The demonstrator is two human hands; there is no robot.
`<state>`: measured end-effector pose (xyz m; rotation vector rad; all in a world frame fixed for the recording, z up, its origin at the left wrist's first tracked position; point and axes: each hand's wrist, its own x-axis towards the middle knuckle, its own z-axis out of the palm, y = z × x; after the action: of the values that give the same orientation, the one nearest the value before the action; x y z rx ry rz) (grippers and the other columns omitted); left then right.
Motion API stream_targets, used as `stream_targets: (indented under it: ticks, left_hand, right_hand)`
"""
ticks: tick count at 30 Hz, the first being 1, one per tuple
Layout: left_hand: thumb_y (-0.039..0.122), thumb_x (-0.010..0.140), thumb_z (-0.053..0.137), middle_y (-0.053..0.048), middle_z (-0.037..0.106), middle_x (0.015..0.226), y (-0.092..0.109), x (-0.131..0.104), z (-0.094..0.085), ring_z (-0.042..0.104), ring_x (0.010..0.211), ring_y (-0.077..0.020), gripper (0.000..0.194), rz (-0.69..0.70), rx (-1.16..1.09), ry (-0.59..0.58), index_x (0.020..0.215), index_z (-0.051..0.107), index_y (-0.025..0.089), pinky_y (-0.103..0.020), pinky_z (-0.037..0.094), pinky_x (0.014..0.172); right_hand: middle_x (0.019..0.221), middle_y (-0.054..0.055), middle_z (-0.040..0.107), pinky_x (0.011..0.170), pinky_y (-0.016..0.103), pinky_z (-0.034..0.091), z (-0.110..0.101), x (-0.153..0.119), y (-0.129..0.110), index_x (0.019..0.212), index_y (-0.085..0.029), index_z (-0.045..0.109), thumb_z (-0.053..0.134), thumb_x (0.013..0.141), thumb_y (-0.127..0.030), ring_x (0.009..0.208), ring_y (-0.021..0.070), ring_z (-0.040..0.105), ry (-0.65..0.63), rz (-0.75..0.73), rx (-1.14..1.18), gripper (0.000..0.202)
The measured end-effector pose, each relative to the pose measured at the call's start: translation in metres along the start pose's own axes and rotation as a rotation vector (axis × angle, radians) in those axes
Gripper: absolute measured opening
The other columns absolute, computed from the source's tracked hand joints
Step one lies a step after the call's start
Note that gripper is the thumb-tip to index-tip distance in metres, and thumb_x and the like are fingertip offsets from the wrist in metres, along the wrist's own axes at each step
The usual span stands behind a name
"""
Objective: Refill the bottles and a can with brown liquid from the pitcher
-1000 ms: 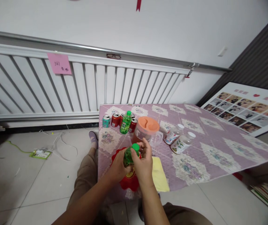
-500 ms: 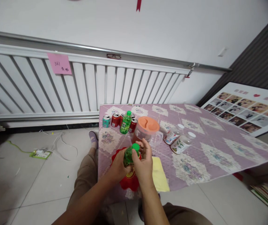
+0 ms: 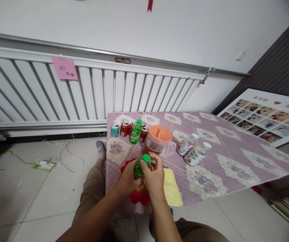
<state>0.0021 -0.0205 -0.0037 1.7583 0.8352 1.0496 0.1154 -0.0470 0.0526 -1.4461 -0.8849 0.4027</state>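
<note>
A green plastic bottle (image 3: 138, 168) stands between my hands above a red scalloped mat (image 3: 139, 197). My left hand (image 3: 128, 178) is wrapped round its body. The thumb and fingers of my right hand (image 3: 154, 172) close on its green cap (image 3: 146, 158), which sits on the neck. Just beyond my hands is a clear pitcher (image 3: 154, 148) with an orange lid (image 3: 160, 134) and reddish-brown liquid inside. To the right of my right hand lies a folded yellow cloth (image 3: 172, 188).
At the back left stand a second green bottle (image 3: 135, 132), a teal can (image 3: 114, 130) and several red cans (image 3: 124, 129). Two clear labelled bottles (image 3: 196, 154) tilt in view at mid-table. A white radiator (image 3: 144, 90) runs behind the table (image 3: 202, 131).
The fingers of my right hand have curled in slightly around the cap. My left hand and the bottle have hardly moved.
</note>
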Motion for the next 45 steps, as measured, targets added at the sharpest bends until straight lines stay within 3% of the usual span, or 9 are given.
stream_targets:
  ticks: [12,18,24,28,38,45]
  left_hand:
    - [0.003,0.070,0.070,-0.012,0.064,0.137,0.000,0.002,0.000,0.058,0.131,-0.0306,0.074,-0.017,0.006,-0.008,0.141,0.056,0.021,-0.050,0.046,0.117]
    - [0.003,0.072,0.071,-0.013,0.063,0.140,0.001,0.002,0.001,0.058,0.133,-0.0297,0.074,-0.026,-0.020,-0.008,0.142,0.055,0.021,-0.052,0.045,0.117]
    - [0.005,0.073,0.074,-0.013,0.062,0.142,0.000,0.000,0.002,0.057,0.136,-0.0301,0.078,-0.061,-0.012,0.002,0.146,0.051,0.023,-0.054,0.041,0.119]
    - [0.008,0.073,0.076,-0.012,0.063,0.139,0.001,0.000,0.001,0.057,0.135,-0.0306,0.073,-0.074,0.001,0.012,0.142,0.054,0.023,-0.055,0.042,0.118]
    - [0.010,0.075,0.075,-0.011,0.066,0.130,0.008,0.000,0.000,0.061,0.128,-0.0316,0.067,-0.079,0.063,0.001,0.138,0.056,0.020,-0.052,0.048,0.111]
    - [0.009,0.073,0.076,-0.010,0.067,0.131,0.005,0.000,0.002,0.062,0.127,-0.0305,0.072,-0.075,0.064,0.022,0.140,0.054,0.022,-0.050,0.050,0.110]
  right_hand:
    - [0.116,0.009,0.072,0.102,0.048,0.049,-0.001,0.001,-0.002,0.104,-0.023,0.070,0.074,0.075,-0.044,0.108,0.0259,0.065,-0.025,-0.025,0.040,0.036]
    - [0.102,0.007,0.075,0.086,0.041,0.056,-0.005,0.003,-0.010,0.108,-0.021,0.071,0.074,0.077,-0.048,0.092,0.0238,0.069,-0.067,0.092,0.163,0.041]
    - [0.106,0.008,0.079,0.088,0.038,0.058,-0.020,0.006,-0.018,0.111,-0.022,0.072,0.079,0.078,-0.049,0.096,0.0231,0.073,0.052,0.089,0.232,0.043]
    - [0.114,0.009,0.079,0.088,0.038,0.059,-0.034,0.000,-0.010,0.114,-0.023,0.071,0.080,0.078,-0.049,0.101,0.0233,0.075,0.089,0.111,0.260,0.045]
    - [0.102,0.005,0.080,0.089,0.037,0.058,-0.061,-0.021,0.020,0.110,-0.023,0.073,0.087,0.070,-0.052,0.091,0.0207,0.074,0.063,0.258,0.298,0.051]
    - [0.112,0.009,0.081,0.091,0.041,0.058,-0.065,-0.027,0.021,0.104,-0.023,0.074,0.087,0.070,-0.048,0.099,0.0242,0.074,-0.016,0.213,0.272,0.045]
